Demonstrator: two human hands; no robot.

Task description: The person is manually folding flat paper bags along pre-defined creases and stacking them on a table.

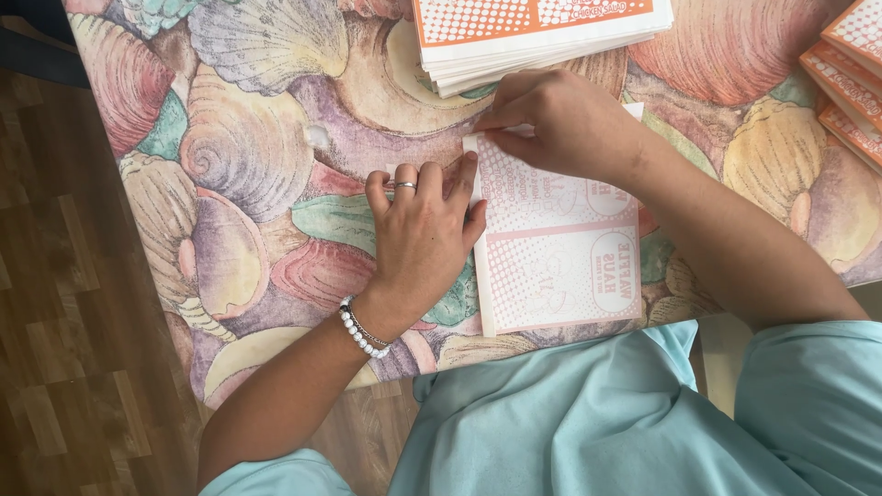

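Head view, left to right: wooden floor point(64, 303) shows beside a desk point(248, 174) covered in a cloth printed with large seashells. The left hand point(424, 234), wearing a ring and a white bead bracelet point(361, 332), lies flat with its fingers spread, palm down on the left edge of a white paper bag point(560, 243) printed in orange dots. That grip is open, pressing rather than holding. The bag lies flat near the desk's front edge, just before the person's light blue shirt. The right hand point(560, 119) sits at the bag's far corner, its fingers pinched closed on the folded paper edge. Behind it, a stack of similar orange-and-white bags point(542, 37) rests at the desk's far side; nothing blocks it. More such bags point(850, 83) are fanned at the right edge.
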